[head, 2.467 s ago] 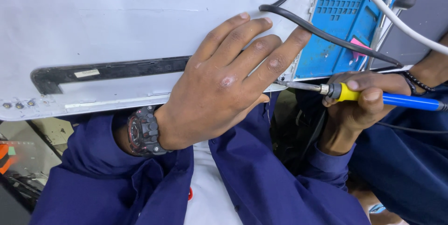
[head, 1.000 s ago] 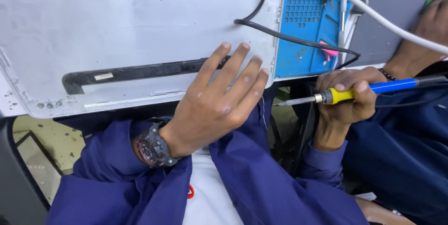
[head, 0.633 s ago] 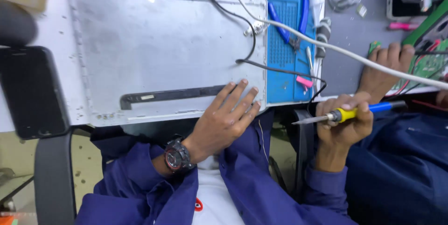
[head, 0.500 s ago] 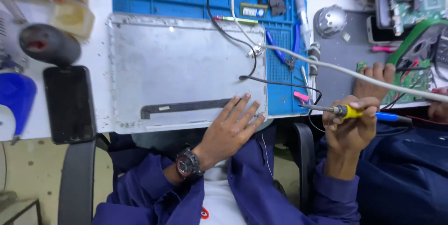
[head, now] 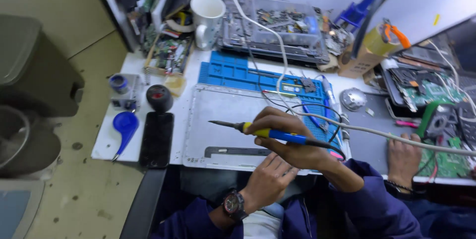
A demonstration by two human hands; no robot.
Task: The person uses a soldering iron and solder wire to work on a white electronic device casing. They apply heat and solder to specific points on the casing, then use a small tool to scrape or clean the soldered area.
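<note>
Right hand is wrapped tight round the soldering iron, yellow-and-blue grip, tip pointing left and held up off the grey panel, not touching it. Your left hand sits at the panel's near edge, fingers loosely curled, holding nothing; can't tell if it actually presses the panel. Wristwatch on that arm.

Progress, as a judgement: iron is in hand but lifted, no joint being touched, no solder or loose part visible under the tip, so work on the panel looks paused or barely begun. Panel lies flat, dark slot near its front edge, w/ a black cable looped over its right side.

Counts, w/ the panel as ref:
- 1 soldering iron, above panel centre.
- 1 grey panel, on the surface.
- 1 blue mat, just behind panel & partly under it.
- 1 black phone, just left of panel.
- 1 blue scoop-like tool, further left.
- 1 white mug, well behind panel.
- 1 clear parts tray, behind panel, right of mug.
- 1 other person's hand, right of panel, resting by green circuit boards.
</note>
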